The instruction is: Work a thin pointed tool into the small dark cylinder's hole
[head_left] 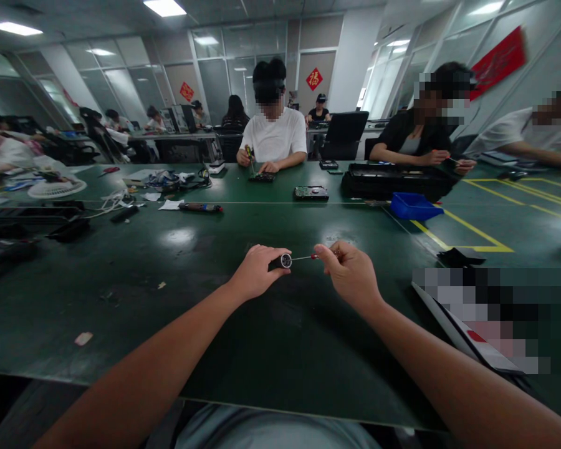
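Note:
My left hand (pixel 257 269) is closed around a short black screwdriver handle (pixel 280 261) with a silver collar, held just above the green table (pixel 177 293). A thin metal bit (pixel 302 257) with a red band runs from that collar to my right hand (pixel 348 271), whose fingertips pinch its far end. Both hands hover near the table's middle, close together.
Across the table a person in a white shirt (pixel 275 137) works on a dark board. A hard drive (pixel 311 193), a blue bin (pixel 415 206), a black tray (pixel 397 179), a screwdriver (pixel 201 207), cables and a white fan (pixel 56 187) lie around. Other people sit at right and left.

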`<state>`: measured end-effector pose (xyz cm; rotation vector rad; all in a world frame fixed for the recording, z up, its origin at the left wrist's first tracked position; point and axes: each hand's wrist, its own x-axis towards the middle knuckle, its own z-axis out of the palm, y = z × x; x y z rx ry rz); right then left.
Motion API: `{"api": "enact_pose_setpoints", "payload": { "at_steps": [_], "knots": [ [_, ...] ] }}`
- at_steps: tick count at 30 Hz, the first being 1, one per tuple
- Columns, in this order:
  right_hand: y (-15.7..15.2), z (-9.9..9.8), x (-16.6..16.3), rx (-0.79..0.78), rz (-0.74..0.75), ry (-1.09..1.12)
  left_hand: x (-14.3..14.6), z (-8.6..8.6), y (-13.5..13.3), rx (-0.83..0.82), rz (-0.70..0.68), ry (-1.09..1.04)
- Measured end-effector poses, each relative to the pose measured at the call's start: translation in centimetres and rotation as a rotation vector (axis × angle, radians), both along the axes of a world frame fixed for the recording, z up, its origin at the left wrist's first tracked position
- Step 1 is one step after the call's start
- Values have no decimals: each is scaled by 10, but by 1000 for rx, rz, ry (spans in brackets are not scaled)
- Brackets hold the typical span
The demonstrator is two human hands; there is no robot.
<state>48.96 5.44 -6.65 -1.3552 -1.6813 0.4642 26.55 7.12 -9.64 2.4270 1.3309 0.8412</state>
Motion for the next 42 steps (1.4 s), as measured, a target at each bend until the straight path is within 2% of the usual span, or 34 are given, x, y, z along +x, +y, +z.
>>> {"api": "enact_pose_setpoints", "payload": {
  "at_steps": [8, 15, 23, 26, 30, 35, 42],
  "knots": [
    [1, -1, 2, -60, 118, 48, -2, -1, 2, -2, 19, 0],
    [-2, -4, 1, 34, 259, 37, -3, -2, 4, 5, 35, -10],
    [-5, -3, -2, -17, 204, 11, -1, -1, 2, 20, 11, 11],
    [-5, -3, -2, 13, 164, -54, -1, -1, 2, 16, 14, 19],
    [-5, -5, -2, 49, 198, -98, -3, -3, 3, 18, 16, 5],
    [-7, -4, -1, 25, 246, -41, -3, -3, 3, 15, 27, 1],
    [-8, 0, -4, 1, 195, -72, -2, 1, 1, -7, 11, 15]
  ]
}}
